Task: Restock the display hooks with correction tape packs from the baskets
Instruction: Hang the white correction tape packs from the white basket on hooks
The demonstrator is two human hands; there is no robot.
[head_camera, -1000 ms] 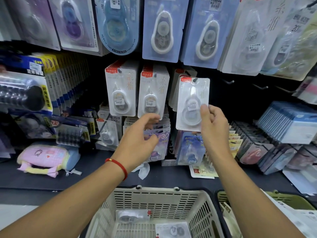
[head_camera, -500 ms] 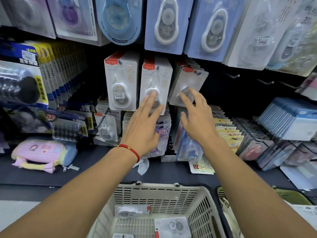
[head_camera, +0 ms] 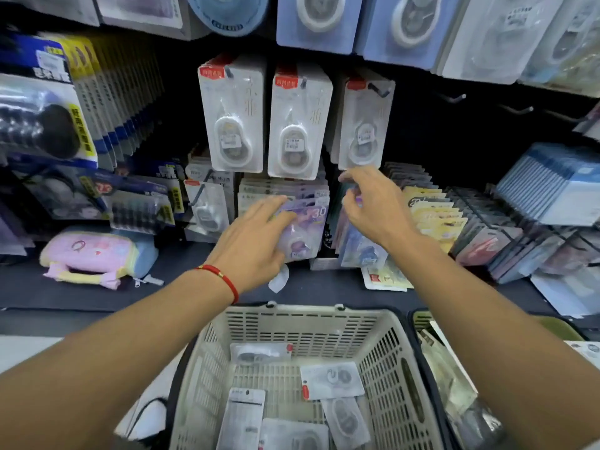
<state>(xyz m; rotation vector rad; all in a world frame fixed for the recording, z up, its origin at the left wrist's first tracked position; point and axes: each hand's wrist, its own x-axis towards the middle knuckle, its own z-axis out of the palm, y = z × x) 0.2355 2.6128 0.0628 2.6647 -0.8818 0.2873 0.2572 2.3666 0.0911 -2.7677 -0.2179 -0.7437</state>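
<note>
both hands [head_camera: 256,245] [head_camera: 376,206] empty below hung packs [head_camera: 365,125]

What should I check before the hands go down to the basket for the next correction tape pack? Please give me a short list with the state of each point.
1. Last pack hangs on its hook: ok, hook tip shows through its top.
2. Right hand free: ok, fingers loosely curled below that pack, holding nothing.
3. Left hand free: ok, fingers straight, resting on a purple pack lower down.
4. Packs left in the white basket: ok, several lie flat on its bottom.
5. Room left on the hook: cannot tell, its length is hidden.
6. Empty hooks to the right: ok, at least two bare.
</note>
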